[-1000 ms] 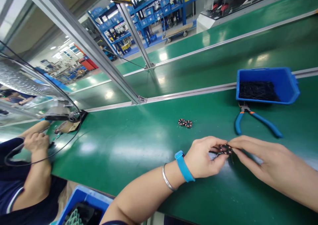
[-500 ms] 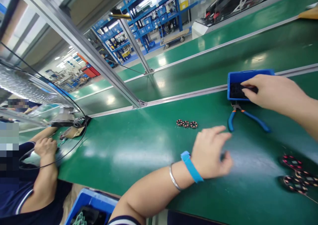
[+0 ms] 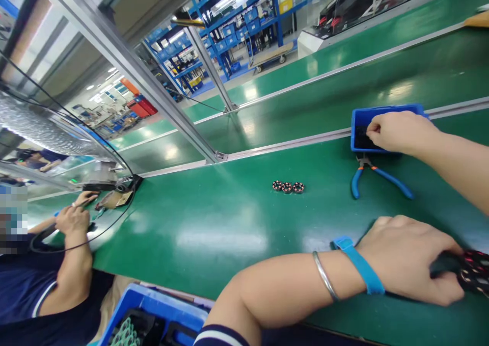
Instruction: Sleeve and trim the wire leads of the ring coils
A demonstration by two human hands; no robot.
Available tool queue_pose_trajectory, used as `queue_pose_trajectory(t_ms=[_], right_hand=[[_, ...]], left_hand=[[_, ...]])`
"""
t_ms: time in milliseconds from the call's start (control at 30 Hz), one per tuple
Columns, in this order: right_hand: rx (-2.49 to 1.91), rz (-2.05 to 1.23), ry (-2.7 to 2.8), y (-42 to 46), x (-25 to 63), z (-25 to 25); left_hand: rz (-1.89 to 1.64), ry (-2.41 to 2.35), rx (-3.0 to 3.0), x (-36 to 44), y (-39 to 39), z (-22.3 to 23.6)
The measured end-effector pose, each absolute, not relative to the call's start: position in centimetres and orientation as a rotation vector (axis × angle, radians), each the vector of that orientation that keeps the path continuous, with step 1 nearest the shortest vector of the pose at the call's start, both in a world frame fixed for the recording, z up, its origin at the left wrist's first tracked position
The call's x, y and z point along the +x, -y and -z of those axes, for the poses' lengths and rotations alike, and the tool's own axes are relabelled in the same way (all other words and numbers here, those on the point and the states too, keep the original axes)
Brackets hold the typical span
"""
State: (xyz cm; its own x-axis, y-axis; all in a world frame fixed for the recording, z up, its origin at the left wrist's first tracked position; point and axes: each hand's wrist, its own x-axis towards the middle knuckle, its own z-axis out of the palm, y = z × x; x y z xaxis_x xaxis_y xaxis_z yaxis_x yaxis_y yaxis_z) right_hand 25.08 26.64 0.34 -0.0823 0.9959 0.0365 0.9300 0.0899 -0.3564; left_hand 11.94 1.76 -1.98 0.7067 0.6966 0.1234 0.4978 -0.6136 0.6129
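Note:
My right hand [image 3: 401, 131] reaches into a small blue bin [image 3: 376, 112] of small black parts. Its thumb and fingertips are pinched together; what they hold, if anything, is hidden. My left hand [image 3: 410, 259], with a blue wrist strap and a silver bangle, is at the right of the green bench. Its thumb and fingers close round a black motor stator with copper-coloured windings [image 3: 473, 272], one of a small group partly cut off by the frame edge. Pliers with blue handles [image 3: 401, 184] lie open below the bin. Three small ring-shaped wound parts [image 3: 287, 187] lie together mid-bench.
A metal rail [image 3: 286, 146] runs along the back of the green bench [image 3: 214, 208], with an upright post [image 3: 160, 96] on it. A blue crate [image 3: 168, 305] with green and black items stands below the front edge. A co-worker's arm [image 3: 72, 249] works at far left, near a hanging black cable.
My left hand has moved right across the bench, from open above the surface to closing round a stator. My right hand stays in the bin, its fingertips slightly farther left and lower.

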Motion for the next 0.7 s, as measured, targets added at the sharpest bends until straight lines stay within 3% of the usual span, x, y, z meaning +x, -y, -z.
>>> queue_pose_trajectory(t_ms=[167,300,533,700], right_hand=[[-1.695,-0.519,1.802,-23.3,25.6,-2.1],[-1.531,-0.641,1.385,-15.3,29.8,-2.6],[-1.451,-0.653,0.693,3.1,31.7,2.5],[-1.448,-0.791,0.676,4.0,27.8,3.4]], left_hand=[[-0.571,-0.839,2.227,11.9,-2.5,1.8],[-0.492,-0.732,2.241,12.2,-3.7,1.4],[-0.446,-0.728,2.207,13.5,-4.7,1.9],[-0.505,-0.875,2.197,11.6,-3.6,2.1]])
